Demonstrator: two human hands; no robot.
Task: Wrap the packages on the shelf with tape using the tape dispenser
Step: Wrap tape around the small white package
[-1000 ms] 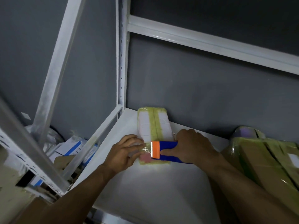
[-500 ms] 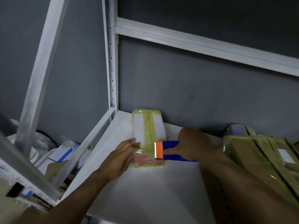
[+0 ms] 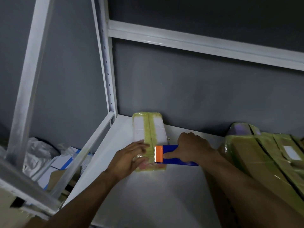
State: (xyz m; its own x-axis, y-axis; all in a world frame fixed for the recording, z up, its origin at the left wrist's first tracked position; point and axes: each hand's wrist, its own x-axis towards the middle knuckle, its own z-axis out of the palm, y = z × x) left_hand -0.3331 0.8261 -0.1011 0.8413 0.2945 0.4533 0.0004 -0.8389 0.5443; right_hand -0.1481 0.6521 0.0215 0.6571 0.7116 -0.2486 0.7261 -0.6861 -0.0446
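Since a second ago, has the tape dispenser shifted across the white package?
Yes. The tape dispenser slid right across the white package: its orange head was mid-package, now nearer the right edge.

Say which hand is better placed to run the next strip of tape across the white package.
Right. The right hand grips the tape dispenser, its orange head on the package near its front end; the left hand lies flat on it, steadying it.

Nothing here is showing writing I can read; the white label (image 3: 291, 153) on the brown packages (image 3: 256, 155), right of the right grip (image 3: 192, 148), is looking blurred.
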